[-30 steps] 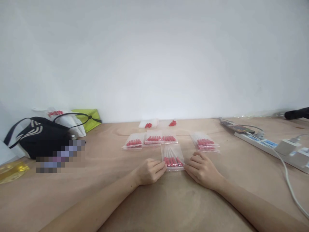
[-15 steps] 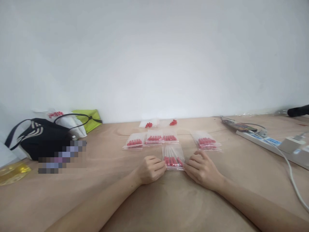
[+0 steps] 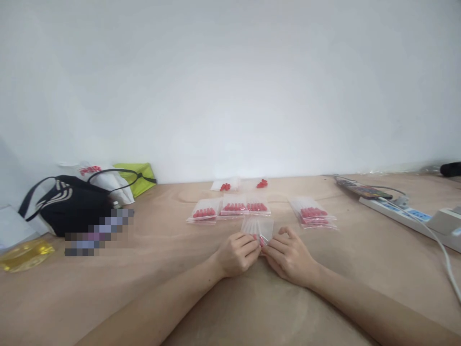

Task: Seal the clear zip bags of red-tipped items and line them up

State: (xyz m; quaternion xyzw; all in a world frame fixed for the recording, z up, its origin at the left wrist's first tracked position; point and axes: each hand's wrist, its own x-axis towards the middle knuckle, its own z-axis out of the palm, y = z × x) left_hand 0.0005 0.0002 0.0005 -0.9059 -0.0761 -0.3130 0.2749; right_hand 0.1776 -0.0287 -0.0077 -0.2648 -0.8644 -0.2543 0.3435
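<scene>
A clear zip bag with small red pieces in it lies at the centre of the table, its near edge toward me. My left hand is closed on the bag's near left side, its fingers covering some of the red pieces. On the near right part, my right hand pinches the same bag, fingertips close to the left ones. Just beyond lie similar filled bags: one at the left, a pair side by side, and a small stack at the right.
Farther back are two bags with loose red pieces. A power strip with a phone and a white cable lies right. At left are a black bag, a green bag and a yellow see-through item.
My hands have come closer together along the bag's near edge, now covering more of the red pieces. The whole view has shifted slightly.
</scene>
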